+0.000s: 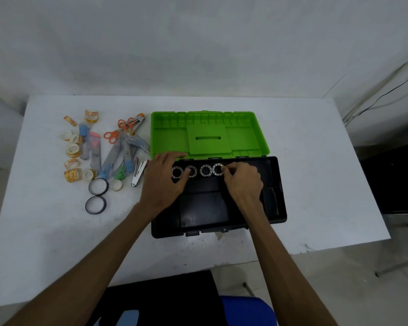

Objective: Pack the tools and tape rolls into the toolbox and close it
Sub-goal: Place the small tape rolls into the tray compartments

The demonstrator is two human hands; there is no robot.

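Four tape rolls (197,170) stand in a row along the far side of the black toolbox (282,203); I keep them close together to save room, my left hand (165,182) lying with relaxed fingers on the two left ones and my right hand (242,182) pinching the rim of the rightmost. More rolls (73,150), scissors (118,134) and the other tools wait on the worktop (316,161) to my left, near the box, and the green lid (209,134) lies open behind, so I judge nothing blocks my reach.

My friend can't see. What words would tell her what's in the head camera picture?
Two bare hands, left hand and right hand, arrange four small white tape rolls in a row inside an open black plastic toolbox with a raised green lid. On the white table to its left lie orange-handled scissors, more tape rolls and other tools.
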